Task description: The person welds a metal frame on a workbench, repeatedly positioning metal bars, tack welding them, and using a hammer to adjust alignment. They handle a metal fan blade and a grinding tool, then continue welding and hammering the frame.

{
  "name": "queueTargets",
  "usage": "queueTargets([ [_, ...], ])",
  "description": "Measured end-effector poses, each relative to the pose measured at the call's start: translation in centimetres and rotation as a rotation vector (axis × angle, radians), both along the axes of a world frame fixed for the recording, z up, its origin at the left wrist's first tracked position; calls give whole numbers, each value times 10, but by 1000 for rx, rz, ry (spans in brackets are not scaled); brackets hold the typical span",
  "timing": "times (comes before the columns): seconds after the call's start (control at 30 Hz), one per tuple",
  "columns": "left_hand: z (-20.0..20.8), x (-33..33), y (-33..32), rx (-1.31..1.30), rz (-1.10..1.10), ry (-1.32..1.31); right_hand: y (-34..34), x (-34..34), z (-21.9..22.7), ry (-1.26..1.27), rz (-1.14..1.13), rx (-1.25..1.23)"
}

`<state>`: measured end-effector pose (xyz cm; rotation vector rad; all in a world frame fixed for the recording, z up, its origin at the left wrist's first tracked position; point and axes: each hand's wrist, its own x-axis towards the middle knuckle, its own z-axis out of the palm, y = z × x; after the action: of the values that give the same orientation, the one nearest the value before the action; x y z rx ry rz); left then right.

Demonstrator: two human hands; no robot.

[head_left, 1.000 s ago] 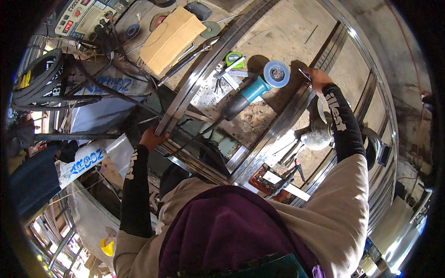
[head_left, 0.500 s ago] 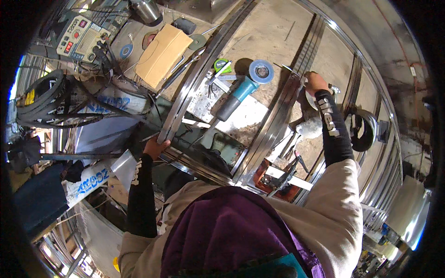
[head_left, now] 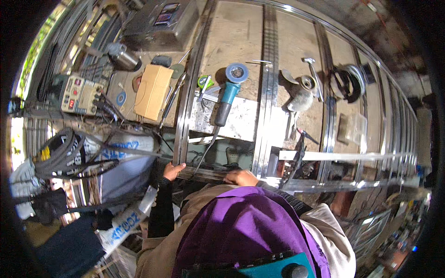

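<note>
A large metal frame (head_left: 183, 116) of shiny square tubing, with several crossbars, lies over the worktable. My left hand (head_left: 172, 171) is closed around its near left corner, thumb on top of the tube. Further right along the same near rail, my right hand (head_left: 242, 178) is bent over the tubing with its fingers curled on it; the fingertips are partly hidden. Beyond my hands, between two crossbars, rests a teal angle grinder (head_left: 228, 97) with a blue-rimmed disc upward, its cord trailing toward the near rail. Beside it are a green tape measure (head_left: 205, 82) and a metal square (head_left: 211, 96).
A cardboard box (head_left: 153, 92) lies left of the frame, near a welding machine (head_left: 81, 96) and coiled black cables (head_left: 65, 150). Toward the right are a hammer (head_left: 313, 76), a clear plastic container (head_left: 352, 129), and a black round tool (head_left: 347, 85). A metal box (head_left: 160, 28) stands at the back.
My right hand has left the crossbar beyond the grinder and come back to the near rail. My left hand stays at the corner. The view has turned, showing more of the table's back.
</note>
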<state>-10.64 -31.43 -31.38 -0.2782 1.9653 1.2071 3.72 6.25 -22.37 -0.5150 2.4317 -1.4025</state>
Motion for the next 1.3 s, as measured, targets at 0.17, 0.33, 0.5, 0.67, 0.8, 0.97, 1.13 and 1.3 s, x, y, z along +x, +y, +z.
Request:
queueTargets([
  [0.17, 24, -2, 11, 252, -9, -59, 3, 2, 30, 26, -174, 370],
  [0.33, 37, -12, 12, 317, -141, -74, 0, 8, -22, -46, -1026, 929],
  [0.5, 45, -18, 13, 332, -295, -51, -17, -14, -82, -404, -1123, 1326],
  [0.67, -7, -49, -32, 113, -698, 142, -5, -51, -100, -318, -1220, 1477],
  [0.8, -33, -50, -97, 322, -515, -80, 0, -43, -108, -417, -1063, 1604],
  [0.97, -58, -54, -215, 191, -661, 101, 3, -45, -123, -383, -1181, 1543],
  [1.13, -65, -11, -259, 216, -336, -25, 6, -37, -116, -356, -1165, 1441],
  [1.3, -76, 5, -241, 77, -321, -14, 0, -38, -100, -388, -1131, 1453],
])
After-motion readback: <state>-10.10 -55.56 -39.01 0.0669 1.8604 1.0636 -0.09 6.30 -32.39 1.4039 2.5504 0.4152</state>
